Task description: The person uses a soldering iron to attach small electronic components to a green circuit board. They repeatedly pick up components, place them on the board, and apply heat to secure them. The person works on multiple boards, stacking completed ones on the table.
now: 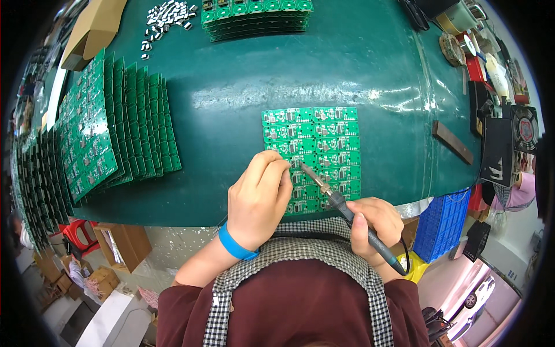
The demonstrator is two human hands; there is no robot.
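A green circuit board panel (336, 128) with rows of small components lies flat on the table in front of me. My right hand (378, 222) is closed round the handle of a soldering iron (341, 203). The iron slants up and left, its tip at the panel's left column, a little below the middle. Beside that tip my left hand (257, 194) is closed in a pinch. It holds a thin solder wire, a strand of which shows by the wrist; the pinched end is mostly hidden by the fingers. A blue band circles my left wrist.
Stacked board panels (115, 127) lean at the left of the green table (225, 144). Another stack (257, 26) and loose white-and-black components (167, 17) are at the far side. At right lie a dark bar (452, 142) and a small fan (525, 128).
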